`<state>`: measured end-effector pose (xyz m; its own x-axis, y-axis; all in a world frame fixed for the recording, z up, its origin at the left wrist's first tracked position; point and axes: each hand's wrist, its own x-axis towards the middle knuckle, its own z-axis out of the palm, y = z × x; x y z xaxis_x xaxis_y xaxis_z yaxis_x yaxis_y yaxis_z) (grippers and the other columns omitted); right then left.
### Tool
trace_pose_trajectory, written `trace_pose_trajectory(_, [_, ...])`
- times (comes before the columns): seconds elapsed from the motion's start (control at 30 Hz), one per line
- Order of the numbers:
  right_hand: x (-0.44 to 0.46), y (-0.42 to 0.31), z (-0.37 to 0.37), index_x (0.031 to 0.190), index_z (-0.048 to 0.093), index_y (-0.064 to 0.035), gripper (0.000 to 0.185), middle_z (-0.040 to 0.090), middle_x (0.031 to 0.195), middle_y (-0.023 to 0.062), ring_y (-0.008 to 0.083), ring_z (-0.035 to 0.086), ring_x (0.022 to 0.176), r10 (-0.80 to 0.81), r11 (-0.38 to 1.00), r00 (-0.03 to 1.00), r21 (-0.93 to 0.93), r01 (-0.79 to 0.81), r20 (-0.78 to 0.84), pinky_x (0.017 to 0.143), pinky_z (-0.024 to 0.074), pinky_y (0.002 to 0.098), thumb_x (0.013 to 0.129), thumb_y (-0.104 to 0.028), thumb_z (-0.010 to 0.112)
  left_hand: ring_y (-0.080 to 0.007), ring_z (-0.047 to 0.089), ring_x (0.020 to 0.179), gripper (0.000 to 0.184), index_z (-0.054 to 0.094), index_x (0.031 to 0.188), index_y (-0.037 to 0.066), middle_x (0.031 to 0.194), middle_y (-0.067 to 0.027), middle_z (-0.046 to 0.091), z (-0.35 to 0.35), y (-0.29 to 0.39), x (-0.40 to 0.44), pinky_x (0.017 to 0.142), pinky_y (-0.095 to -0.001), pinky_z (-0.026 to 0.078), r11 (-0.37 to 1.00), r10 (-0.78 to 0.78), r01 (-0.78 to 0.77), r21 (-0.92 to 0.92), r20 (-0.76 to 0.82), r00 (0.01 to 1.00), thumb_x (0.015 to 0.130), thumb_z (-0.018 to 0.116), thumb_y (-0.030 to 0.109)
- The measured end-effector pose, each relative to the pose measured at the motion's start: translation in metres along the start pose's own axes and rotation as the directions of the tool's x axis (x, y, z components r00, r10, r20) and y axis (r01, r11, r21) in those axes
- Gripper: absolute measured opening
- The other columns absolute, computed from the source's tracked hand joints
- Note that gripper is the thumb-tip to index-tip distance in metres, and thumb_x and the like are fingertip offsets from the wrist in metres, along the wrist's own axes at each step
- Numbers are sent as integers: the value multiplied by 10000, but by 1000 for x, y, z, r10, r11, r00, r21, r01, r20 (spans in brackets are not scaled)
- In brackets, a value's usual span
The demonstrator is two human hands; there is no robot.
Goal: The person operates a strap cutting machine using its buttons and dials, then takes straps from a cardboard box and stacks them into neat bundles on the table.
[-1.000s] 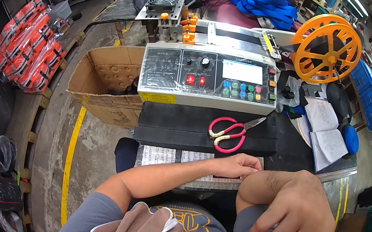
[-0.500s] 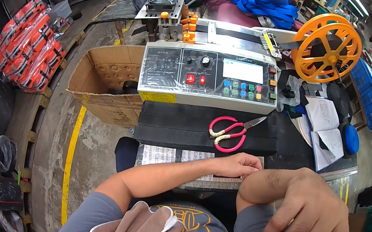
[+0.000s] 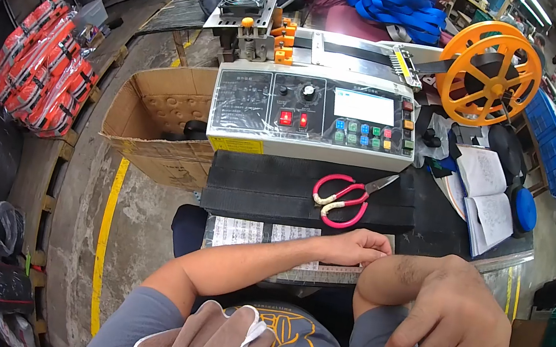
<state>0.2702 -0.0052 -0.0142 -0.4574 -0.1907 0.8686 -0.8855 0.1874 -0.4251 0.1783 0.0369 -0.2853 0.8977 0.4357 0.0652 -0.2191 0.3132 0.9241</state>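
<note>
Lying in the head view on ribbed black strips (image 3: 255,203): scissors (image 3: 338,203), metal blades, pink looped handles partly wrapped in pale material, just beyond the left hand (image 3: 361,245). That hand is resting bent-fingered at the edge of the table (image 3: 433,233), the right forearm (image 3: 397,276) partly hiding its tips; whether it is gripping anything, cannot tell. Right hand (image 3: 449,338): hanging loose, apart from the left, fingers curving downward. Ruler (image 3: 339,270): straight, graduated, lying just below the left hand. Sheets (image 3: 236,231): flat, white, printed, lying left of that hand. Machine (image 3: 237,133): pale, boxy, carrying screen (image 3: 363,107) and square buttons (image 3: 363,135). Notebook (image 3: 486,201): lying open, pages showing writing. Cloth (image 3: 201,344): brown, soft, pale-edged, draping over a grey shirt (image 3: 140,316).

Containers. Reel (image 3: 497,90): round, orange, spoked, holding black tape (image 3: 428,67). Box (image 3: 173,163): brown cardboard, open-topped, holding something dark, too shadowed to identify. Wrapping (image 3: 53,66): clear, glossy, enclosing orange packs (image 3: 63,93).
</note>
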Motion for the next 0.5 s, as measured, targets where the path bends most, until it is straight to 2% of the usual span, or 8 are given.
trace_pose_trajectory(0.13, [0,1,1,703,451,-80,281,512,638,124,256,534,556,-8,1000,1000,-3,8,7,603,496,417,950,4,555,-39,573,918,200,642,1194,34,1021,42,651,0,0,0,814,-251,499,1000,-5,5,14,-6,1000,1108,584,206])
trace_pose_trajectory(0.2, [4,2,-3,857,548,-92,132,562,664,94,209,546,558,5,1000,999,-7,-5,48,610,491,368,971,-32,580,-40,573,918,198,644,1192,35,1023,42,652,0,0,0,816,-252,500,1000,-3,3,16,-2,1000,1108,585,204])
trace_pose_trajectory(0.23, [9,2,-5,1007,630,-109,56,601,687,57,162,555,557,22,1000,998,-19,-21,67,616,488,319,989,-62,605,-40,573,918,197,644,1192,35,1024,42,652,0,0,0,817,-252,501,1000,-3,3,18,0,1000,1108,585,204])
trace_pose_trajectory(0.27, [12,2,-6,1157,711,-125,174,640,709,20,114,565,557,39,999,996,-32,-36,85,623,485,271,1007,-91,631,-40,572,917,197,645,1191,35,1025,42,653,0,0,0,817,-252,501,1000,0,0,18,-1,1000,1109,585,203])
trace_pose_trajectory(0.5, [12,3,-5,1142,701,-127,151,629,702,13,112,562,557,25,999,995,-41,-21,97,619,480,270,1034,-125,595,-38,575,918,196,649,1186,35,1025,44,656,0,0,0,814,-252,502,1000,0,0,-2,3,1000,1110,586,205])
